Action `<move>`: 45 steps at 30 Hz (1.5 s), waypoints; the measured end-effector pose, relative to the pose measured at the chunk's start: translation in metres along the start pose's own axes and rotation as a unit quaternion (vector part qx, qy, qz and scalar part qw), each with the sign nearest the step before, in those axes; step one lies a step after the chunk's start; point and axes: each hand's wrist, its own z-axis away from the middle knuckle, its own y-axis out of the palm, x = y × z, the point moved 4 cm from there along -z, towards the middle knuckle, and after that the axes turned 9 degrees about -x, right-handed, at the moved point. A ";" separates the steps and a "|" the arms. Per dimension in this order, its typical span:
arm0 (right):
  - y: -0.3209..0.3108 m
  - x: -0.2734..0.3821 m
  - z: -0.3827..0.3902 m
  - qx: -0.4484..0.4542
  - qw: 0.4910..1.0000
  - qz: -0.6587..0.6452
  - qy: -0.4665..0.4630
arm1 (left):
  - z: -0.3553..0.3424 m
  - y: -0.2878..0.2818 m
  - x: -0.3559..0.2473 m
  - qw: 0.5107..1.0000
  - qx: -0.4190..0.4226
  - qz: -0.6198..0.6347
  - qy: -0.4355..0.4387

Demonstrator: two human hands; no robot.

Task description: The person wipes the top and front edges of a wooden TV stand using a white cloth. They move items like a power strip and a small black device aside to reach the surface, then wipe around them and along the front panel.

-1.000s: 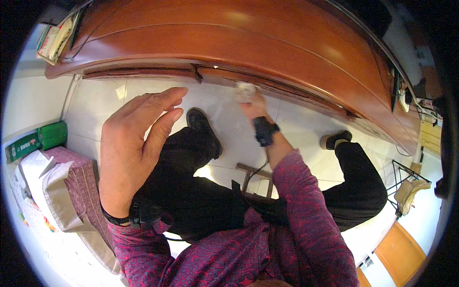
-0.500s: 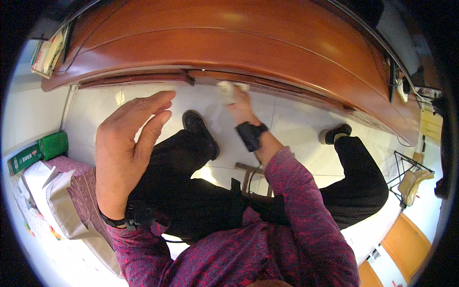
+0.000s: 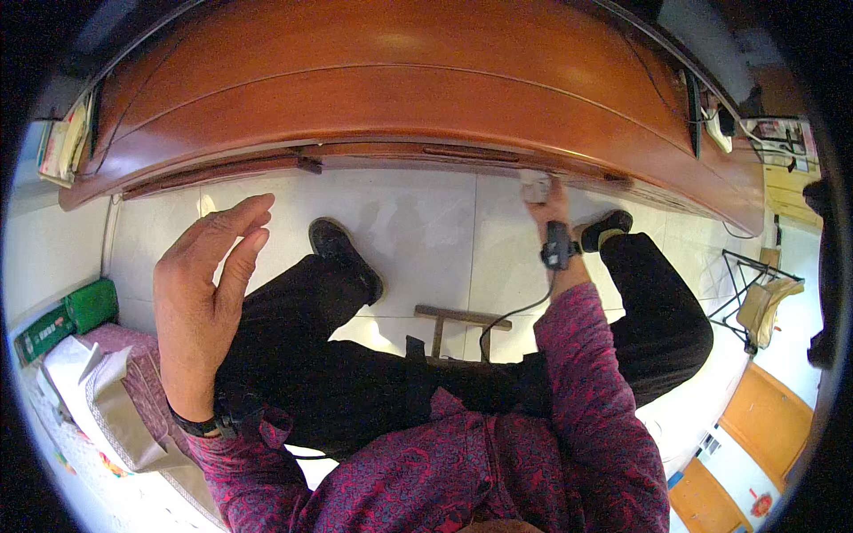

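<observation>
Nearest to me, my left hand [image 3: 206, 306] is raised in the air, palm turned inward, fingers [image 3: 238, 233] straight and lying together with the thumb alongside, clamped on nothing; a dark band sits at its wrist above the red patterned sleeve [image 3: 267, 462]. Below and outward of those fingers lie a folded pale cloth [image 3: 98, 400] on a mauve cover and, beyond it, a green box [image 3: 67, 315]. Inward of the fingers, my black trouser legs [image 3: 355, 382] cross the view, one black shoe [image 3: 342, 258] resting on the pale tiled floor [image 3: 426, 231] just past the left fingertips. Between the legs shows part of a small wooden stool [image 3: 462, 322]. Farther out, my right hand [image 3: 549, 209] reaches up to the underside edge of the long brown wooden table [image 3: 400, 98], fingers closed on a small white cloth [image 3: 534, 186] pressed against that edge; a black wrist device [image 3: 557, 247] with a cable trailing down the sleeve sits behind the hand. The second black shoe [image 3: 609, 226] is just beside the right wrist. Beyond the right fingers, at the table's far end, lie cables and a power strip [image 3: 715, 124]; farther right stands a black wire rack [image 3: 755, 293]. At the table's far left end lies a stack of papers [image 3: 62, 151].
</observation>
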 end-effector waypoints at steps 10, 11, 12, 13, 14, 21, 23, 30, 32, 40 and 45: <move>-0.091 0.004 -0.122 0.053 0.997 -0.048 -0.019 | -0.004 -0.002 -0.007 1.000 -0.005 -0.011 0.007; -0.083 -0.021 -0.124 0.073 0.997 -0.027 0.004 | -0.004 -0.003 -0.008 1.000 -0.007 -0.016 0.004; -0.071 -0.045 -0.122 0.094 0.995 -0.005 0.027 | -0.004 -0.003 -0.008 1.000 -0.006 -0.016 -0.003; -0.056 -0.071 -0.117 0.077 0.996 0.050 0.001 | -0.004 -0.003 -0.009 1.000 -0.002 -0.009 -0.007; -0.031 -0.106 -0.107 0.076 0.990 0.117 -0.022 | -0.005 -0.003 -0.010 1.000 -0.003 -0.021 -0.003; 0.211 -0.338 0.046 0.276 0.872 0.383 -0.131 | -0.007 -0.003 -0.009 1.000 -0.008 -0.019 -0.001; 0.250 -0.374 0.067 0.308 0.882 0.340 -0.103 | -0.007 -0.003 -0.008 1.000 -0.009 -0.027 0.006; 0.194 -0.273 0.052 0.276 0.691 0.601 -0.291 | -0.002 -0.003 -0.011 0.999 -0.002 -0.034 0.003; 0.149 -0.219 0.034 0.206 0.659 0.669 -0.277 | -0.002 -0.003 -0.011 0.999 -0.003 -0.035 -0.002; -0.078 -0.023 -0.093 -0.084 0.871 0.463 -0.145 | -0.010 0.005 -0.018 0.998 0.029 -0.057 -0.015; -0.143 0.020 -0.134 -0.128 0.882 0.435 -0.126 | -0.015 0.008 -0.025 0.998 0.027 -0.053 -0.002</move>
